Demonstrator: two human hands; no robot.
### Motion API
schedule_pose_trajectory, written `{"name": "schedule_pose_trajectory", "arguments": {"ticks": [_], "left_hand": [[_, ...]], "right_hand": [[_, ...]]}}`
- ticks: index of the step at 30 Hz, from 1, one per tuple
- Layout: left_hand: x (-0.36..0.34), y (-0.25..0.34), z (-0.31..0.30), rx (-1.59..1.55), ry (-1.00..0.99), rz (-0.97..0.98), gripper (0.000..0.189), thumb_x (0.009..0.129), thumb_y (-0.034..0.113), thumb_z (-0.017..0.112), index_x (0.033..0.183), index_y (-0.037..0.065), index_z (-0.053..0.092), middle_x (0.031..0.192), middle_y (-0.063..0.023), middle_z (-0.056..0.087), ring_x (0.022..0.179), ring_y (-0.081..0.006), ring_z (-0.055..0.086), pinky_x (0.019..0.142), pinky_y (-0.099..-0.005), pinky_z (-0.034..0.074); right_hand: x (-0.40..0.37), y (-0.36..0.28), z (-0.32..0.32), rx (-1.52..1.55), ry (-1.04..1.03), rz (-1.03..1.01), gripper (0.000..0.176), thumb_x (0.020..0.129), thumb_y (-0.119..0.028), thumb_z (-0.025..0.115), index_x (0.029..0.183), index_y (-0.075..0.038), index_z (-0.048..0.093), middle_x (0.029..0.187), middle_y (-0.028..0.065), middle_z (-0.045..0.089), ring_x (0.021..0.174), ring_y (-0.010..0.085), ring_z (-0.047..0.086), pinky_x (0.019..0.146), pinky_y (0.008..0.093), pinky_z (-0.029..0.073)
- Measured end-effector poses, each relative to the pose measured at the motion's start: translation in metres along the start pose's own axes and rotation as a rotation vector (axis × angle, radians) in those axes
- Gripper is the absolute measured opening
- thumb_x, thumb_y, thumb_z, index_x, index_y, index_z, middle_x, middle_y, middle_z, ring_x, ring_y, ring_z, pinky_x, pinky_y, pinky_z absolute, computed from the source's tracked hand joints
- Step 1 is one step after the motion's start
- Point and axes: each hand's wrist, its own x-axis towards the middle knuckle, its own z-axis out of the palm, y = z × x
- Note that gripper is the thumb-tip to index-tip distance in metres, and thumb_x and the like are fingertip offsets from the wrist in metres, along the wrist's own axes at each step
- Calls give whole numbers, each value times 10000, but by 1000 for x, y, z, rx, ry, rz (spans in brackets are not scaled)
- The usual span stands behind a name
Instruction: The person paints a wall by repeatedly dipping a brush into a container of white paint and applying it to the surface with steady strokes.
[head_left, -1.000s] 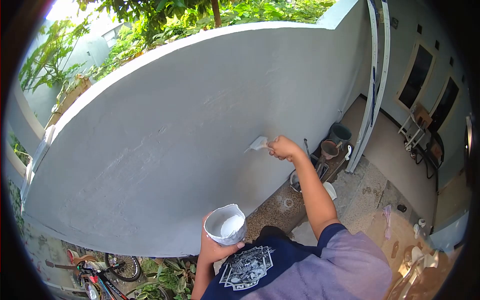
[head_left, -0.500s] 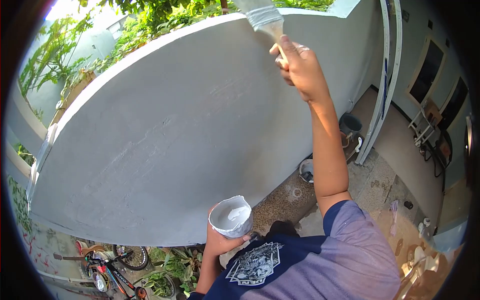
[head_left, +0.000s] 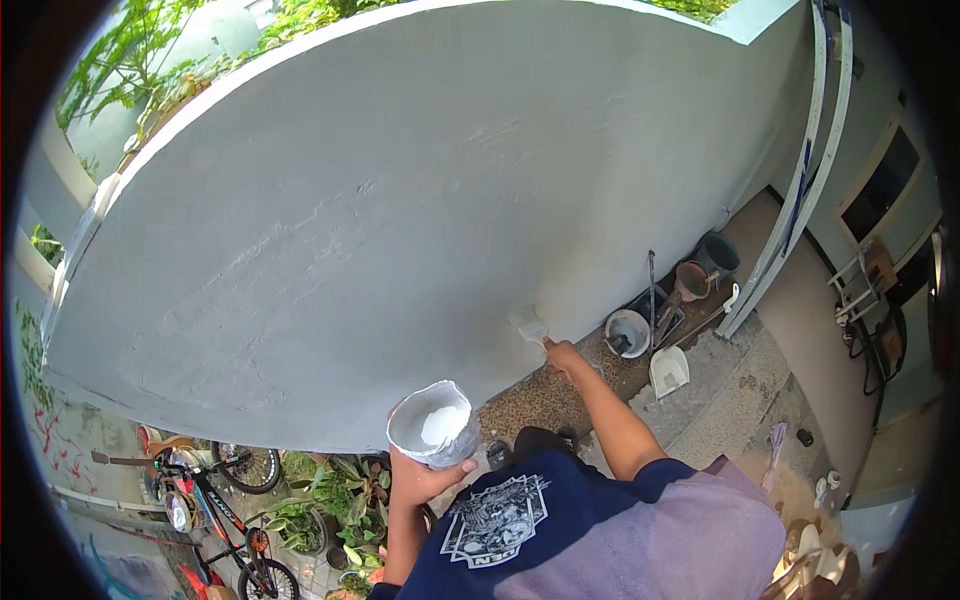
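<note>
My right hand (head_left: 562, 358) grips the handle of a paintbrush (head_left: 531, 326). Its bristles lie against the lower part of the grey wall (head_left: 400, 200), right of the middle. In front of my chest, my left hand (head_left: 425, 480) is wrapped round a paint cup (head_left: 436, 425) with a ragged, paint-crusted rim. White paint shows in the bottom of the cup. Faint rough streaks run across the wall's left half.
At the wall's foot on the right stand a bucket with whitish stains (head_left: 628, 333), a dark bucket (head_left: 717, 256) and a white dustpan (head_left: 669, 372). A bicycle (head_left: 232, 515) and potted plants (head_left: 335, 490) are at the lower left. Metal poles (head_left: 805, 190) rise at the right.
My right hand has brought the paintbrush down from the wall's top edge to its lower part. My left hand still holds the cup. The view has shifted slightly downward.
</note>
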Motion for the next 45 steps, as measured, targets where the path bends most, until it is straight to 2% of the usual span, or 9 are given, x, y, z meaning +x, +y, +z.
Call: {"name": "schedule_pose_trajectory", "arguments": {"ticks": [3, 17, 22, 27, 29, 30, 31, 36, 45], "left_hand": [[0, 2, 0, 43, -13, 64, 951, 582, 242, 942, 1363, -52, 486, 1278, -170, 608, 1178, -275, 602, 1021, -428, 470], [10, 3, 6, 26, -116, 136, 1095, 596, 274, 979, 1434, -3, 332, 1334, -157, 535, 1251, -258, 553, 1067, -416, 436], [-7, 20, 10, 89, -24, 201, 1050, 597, 268, 974, 1412, -5, 371, 1315, -146, 545, 1237, -252, 561, 1059, -408, 443], [-31, 26, 16, 104, 108, 161, 1044, 598, 272, 971, 1407, -5, 372, 1313, -145, 544, 1249, -253, 552, 1062, -412, 436], [-40, 24, 21, 127, 163, 147, 1040, 598, 273, 970, 1404, -4, 373, 1312, -145, 545, 1252, -253, 550, 1065, -414, 433], [-46, 23, 24, 142, 177, 104, 1041, 596, 275, 971, 1403, -4, 374, 1313, -146, 545, 1249, -251, 550, 1064, -414, 433], [-54, 24, 28, 158, 186, 57, 1043, 594, 278, 971, 1401, -4, 374, 1313, -147, 545, 1246, -250, 551, 1064, -414, 433], [-84, 33, 58, 216, 265, 37, 1053, 586, 288, 977, 1398, -9, 376, 1312, -152, 545, 1233, -253, 556, 1062, -413, 430], [-126, 49, 117, 185, 393, -46, 1048, 562, 250, 973, 1388, -12, 384, 1294, -155, 580, 1209, -251, 581, 1052, -409, 438]], "right_hand": [[-8, -3, -8, -85, -34, 49, 449, 1034, -386, 528, 790, -15, 597, 600, 58, 552, 417, 158, 436, 391, 337, 320], [-362, -337, -58, 513, -80, -1326, 303, 1061, -306, 504, 995, -26, 598, 667, -5, 481, 487, 22, 360, 427, 209, 261], [-326, -331, -4, 285, -163, -1279, 348, 1068, -356, 505, 955, -40, 597, 653, -24, 499, 485, 33, 396, 428, 213, 299], [-142, -126, 83, 75, -111, -1051, 429, 1094, -403, 420, 810, -99, 523, 620, -36, 476, 484, 57, 418, 443, 253, 342], [-75, -23, 88, -186, -164, -662, 431, 1070, -397, 469, 823, -54, 557, 629, 10, 528, 439, 103, 434, 417, 291, 348], [-68, 0, 75, -63, -336, -94, 430, 1056, -393, 494, 829, -37, 573, 631, 46, 542, 416, 126, 424, 383, 303, 326], [-45, 32, 68, -251, -287, 100, 397, 1055, -357, 497, 838, -33, 566, 628, 65, 534, 413, 135, 418, 363, 302, 301], [-68, 0, 55, -81, -488, -25, 381, 1052, -306, 458, 823, -12, 538, 632, 66, 521, 427, 149, 427, 370, 321, 292], [-312, -252, 17, 436, -630, -964, 296, 1075, -260, 453, 1013, 14, 548, 662, -1, 490, 464, 42, 380, 408, 229, 312]]}}
